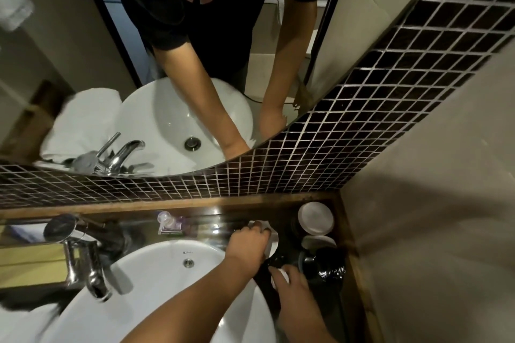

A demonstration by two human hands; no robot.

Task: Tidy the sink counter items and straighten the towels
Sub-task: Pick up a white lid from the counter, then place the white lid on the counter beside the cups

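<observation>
Work is under way at the right end of the dark wooden counter [345,231], beside the round white ceramic basin [156,287]. The left hand [248,242] is curled over a white round item [271,237], fingers closed on its top; whether it is a cup or a saucer I cannot tell. The right hand [289,281] rests lower, fingers bent over another white piece [280,277] next to a glossy black rounded kettle-like vessel [323,264]; how firmly it grips is hidden.

In the far corner a white round lidded dish [315,217] stands just behind a second white disc [317,241], so that group looks roughly gathered already. A small clear bottle with purple packaging [170,224] lies on its side on the mirrored ledge behind the basin, well apart from the corner items, and likely needs setting upright. The chrome lever tap [83,259] stands left of the basin.

The towels look unstarted: a white folded towel [80,120] shows only in the mirror's reflection, lumpy rather than squared. I judge the counter sorting about midway, the towels wholly left
</observation>
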